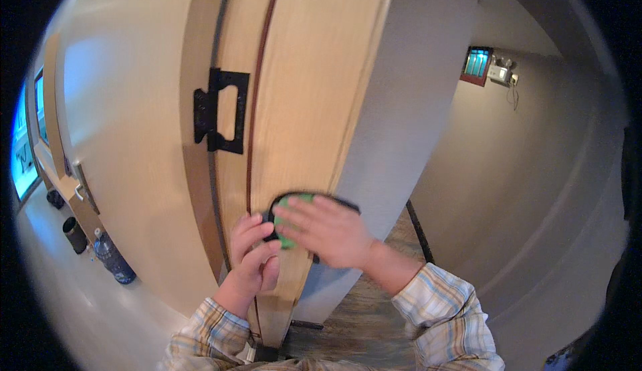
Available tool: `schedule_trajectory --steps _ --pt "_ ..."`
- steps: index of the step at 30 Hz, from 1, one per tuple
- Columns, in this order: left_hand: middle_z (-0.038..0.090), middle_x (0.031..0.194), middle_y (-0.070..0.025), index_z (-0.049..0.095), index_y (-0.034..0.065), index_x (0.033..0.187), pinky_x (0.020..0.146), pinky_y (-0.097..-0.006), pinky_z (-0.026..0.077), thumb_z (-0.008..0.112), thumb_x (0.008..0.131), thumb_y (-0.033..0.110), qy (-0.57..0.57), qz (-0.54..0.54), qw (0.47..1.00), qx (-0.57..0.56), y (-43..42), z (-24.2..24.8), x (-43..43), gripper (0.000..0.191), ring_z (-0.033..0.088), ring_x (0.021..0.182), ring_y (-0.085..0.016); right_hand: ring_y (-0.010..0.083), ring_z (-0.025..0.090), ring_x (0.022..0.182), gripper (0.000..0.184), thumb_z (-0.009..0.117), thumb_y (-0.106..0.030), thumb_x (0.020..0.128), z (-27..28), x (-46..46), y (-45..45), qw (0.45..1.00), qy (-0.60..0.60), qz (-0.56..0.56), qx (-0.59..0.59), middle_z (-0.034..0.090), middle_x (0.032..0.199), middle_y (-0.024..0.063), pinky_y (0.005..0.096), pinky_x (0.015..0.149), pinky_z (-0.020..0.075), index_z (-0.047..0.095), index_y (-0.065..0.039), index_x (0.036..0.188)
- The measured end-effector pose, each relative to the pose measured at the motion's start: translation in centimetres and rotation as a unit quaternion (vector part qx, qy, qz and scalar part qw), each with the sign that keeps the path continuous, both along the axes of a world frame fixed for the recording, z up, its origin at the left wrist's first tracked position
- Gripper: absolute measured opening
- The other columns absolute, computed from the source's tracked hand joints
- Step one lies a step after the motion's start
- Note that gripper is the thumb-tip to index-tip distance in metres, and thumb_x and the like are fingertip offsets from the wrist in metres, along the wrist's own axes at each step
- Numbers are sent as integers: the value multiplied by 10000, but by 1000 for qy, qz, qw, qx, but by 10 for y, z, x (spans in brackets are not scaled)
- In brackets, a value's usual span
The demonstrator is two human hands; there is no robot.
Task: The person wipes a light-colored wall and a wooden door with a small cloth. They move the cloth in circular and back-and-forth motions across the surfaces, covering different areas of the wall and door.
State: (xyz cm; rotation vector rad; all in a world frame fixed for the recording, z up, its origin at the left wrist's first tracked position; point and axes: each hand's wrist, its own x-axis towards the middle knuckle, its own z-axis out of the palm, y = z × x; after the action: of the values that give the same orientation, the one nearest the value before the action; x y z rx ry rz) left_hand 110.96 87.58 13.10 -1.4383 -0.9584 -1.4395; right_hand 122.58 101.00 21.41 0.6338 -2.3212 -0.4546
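Before me rises a pale wood door frame (311, 95) beside a pale wood door (130, 120), joined by a black metal hinge (233, 112). My right hand (323, 228) lies with spread fingers over a round green and black object (287, 243), blurred by motion; its kind I cannot tell. At the left edge of that object, my left hand (256, 253) has its thumb and fingertips bent around a small dark part. How firmly the right hand grips is hidden by its own back. Both hands are in front of the frame, below the hinge.
On the left are a door handle (79, 190), a large plastic bottle (114, 258) and a dark bin (75, 235) on a pale floor. A grey wall (491, 170) stands at the right, with an emergency light (499, 74). Dark wood-look flooring (356, 321) lies below.
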Motion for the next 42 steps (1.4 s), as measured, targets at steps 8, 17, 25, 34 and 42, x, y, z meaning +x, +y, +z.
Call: schedule_trajectory --steps 8,17,25,34,42 --pt "417 1267 -207 510 100 1113 1002 -516 221 476 824 307 48 165 985 -1 40 35 3 357 389 1185 -373 417 304 1228 557 465 57 657 -25 -24 21 916 182 100 -344 311 1346 217 455 1014 255 482 -84 1196" --pt "385 1306 -203 426 114 1233 1031 -515 128 392 856 378 59 224 967 -102 28 39 3 461 297 1250 -377 392 254 1268 418 418 -73 805 -102 -30 -9 795 191 207 -538 275 1364 232 444 1037 183 424 -20 1220" --pt "366 1320 -205 448 73 1200 1034 -507 121 361 878 364 68 289 949 -108 26 43 7 443 263 1261 -387 309 252 1285 459 408 -76 853 -41 -55 3 708 170 242 -641 293 1372 177 361 1044 188 328 2 1298" --pt "344 1339 -191 478 62 1188 1045 -468 116 406 879 315 95 305 943 -91 32 48 14 406 245 1275 -363 203 399 1139 382 402 -77 899 -190 -15 -43 515 81 26 -853 451 1215 136 285 979 265 353 17 1265" --pt "329 1339 -217 481 47 1177 1029 -505 130 396 884 326 114 279 949 -94 36 51 20 413 242 1267 -386 336 332 1228 484 464 -11 791 -132 -23 -43 600 209 85 -767 336 1336 195 378 1015 255 359 1 1263"
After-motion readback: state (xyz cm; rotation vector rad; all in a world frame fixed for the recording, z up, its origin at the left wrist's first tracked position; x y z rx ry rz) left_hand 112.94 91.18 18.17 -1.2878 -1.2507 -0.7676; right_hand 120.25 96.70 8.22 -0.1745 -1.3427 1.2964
